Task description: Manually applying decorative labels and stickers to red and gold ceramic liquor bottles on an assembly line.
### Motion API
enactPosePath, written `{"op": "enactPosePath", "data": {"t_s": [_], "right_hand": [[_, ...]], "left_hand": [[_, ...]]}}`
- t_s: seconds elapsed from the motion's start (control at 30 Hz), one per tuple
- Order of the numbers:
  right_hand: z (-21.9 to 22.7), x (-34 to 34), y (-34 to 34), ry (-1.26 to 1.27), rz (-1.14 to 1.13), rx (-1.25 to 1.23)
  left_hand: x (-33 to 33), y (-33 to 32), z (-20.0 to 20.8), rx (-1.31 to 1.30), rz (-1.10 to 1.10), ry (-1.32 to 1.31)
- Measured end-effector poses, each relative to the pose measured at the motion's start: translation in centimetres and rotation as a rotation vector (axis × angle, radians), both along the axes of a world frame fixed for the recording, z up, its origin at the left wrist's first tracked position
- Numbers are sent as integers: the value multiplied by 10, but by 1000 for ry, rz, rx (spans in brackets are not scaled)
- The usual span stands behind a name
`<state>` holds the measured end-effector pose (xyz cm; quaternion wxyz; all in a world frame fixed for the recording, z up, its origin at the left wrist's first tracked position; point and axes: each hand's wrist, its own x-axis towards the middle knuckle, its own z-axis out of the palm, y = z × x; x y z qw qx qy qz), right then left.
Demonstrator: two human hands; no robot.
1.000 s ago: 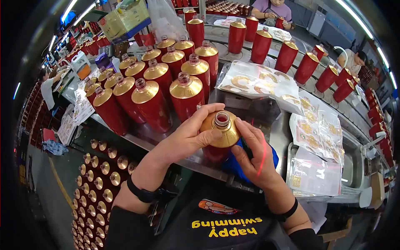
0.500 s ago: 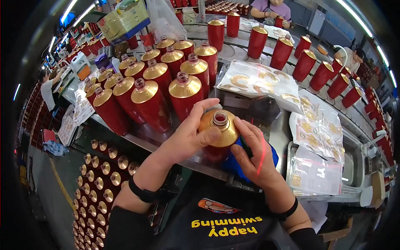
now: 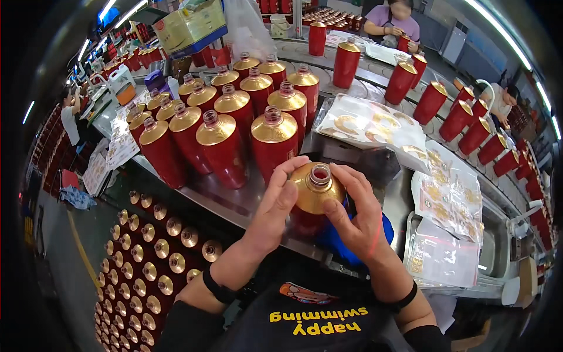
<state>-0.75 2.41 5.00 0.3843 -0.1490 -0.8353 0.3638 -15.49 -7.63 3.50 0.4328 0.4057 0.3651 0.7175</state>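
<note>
In front of me stands a red bottle (image 3: 318, 186) with a gold shoulder and an uncapped glass neck. My left hand (image 3: 271, 210) is wrapped along its left side, thumb close to the gold shoulder. From the right, my right hand (image 3: 359, 218) curves around the same bottle, with its thumb pressed on the gold shoulder. A thin red light line crosses this hand. Under it, beside the bottle, lies something blue (image 3: 382, 232), partly covered. Several like bottles (image 3: 224, 146) stand grouped upright on the metal table just beyond my left hand.
Sheets with gold shapes (image 3: 372, 123) lie on a stand beyond my right hand, and more sheets (image 3: 448, 190) lie farther right. Red bottles (image 3: 346, 66) line a conveyor (image 3: 375, 70) behind. Many bottles (image 3: 149, 271) stand low at left. A co-worker (image 3: 392, 26) sits across the conveyor.
My left thumb has slid off the gold shoulder toward the bottle's side. My right thumb has come up onto the shoulder. The view has shifted slightly, and bottles on the conveyor have moved.
</note>
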Motion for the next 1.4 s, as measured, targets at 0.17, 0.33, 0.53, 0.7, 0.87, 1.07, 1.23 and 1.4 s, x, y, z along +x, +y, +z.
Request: {"op": "enactPosePath", "data": {"t_s": [0.17,0.33,0.53,0.7,0.87,1.07,1.23,1.4], "right_hand": [[-6,-1,4,71,41,-94],[-4,-2,6,89,89,-148],[-6,-9,5,71,27,-127],[-11,-9,7,85,21,-119],[-7,-10,2,107,33,-219],[-6,-11,0,98,40,-319],[-15,-3,3,116,32,-331],[-22,4,6,194,88,-488]], "left_hand": [[2,3,-3,-49,0,14],[-5,0,0,-36,-44,-7],[-8,7,3,-104,-84,-158],[-4,13,-2,-101,-29,-164],[-13,13,-7,-112,0,12],[-9,19,-10,-97,-54,-124],[-6,23,-9,-131,-32,-17],[-15,30,-10,-92,-174,-14]]}}
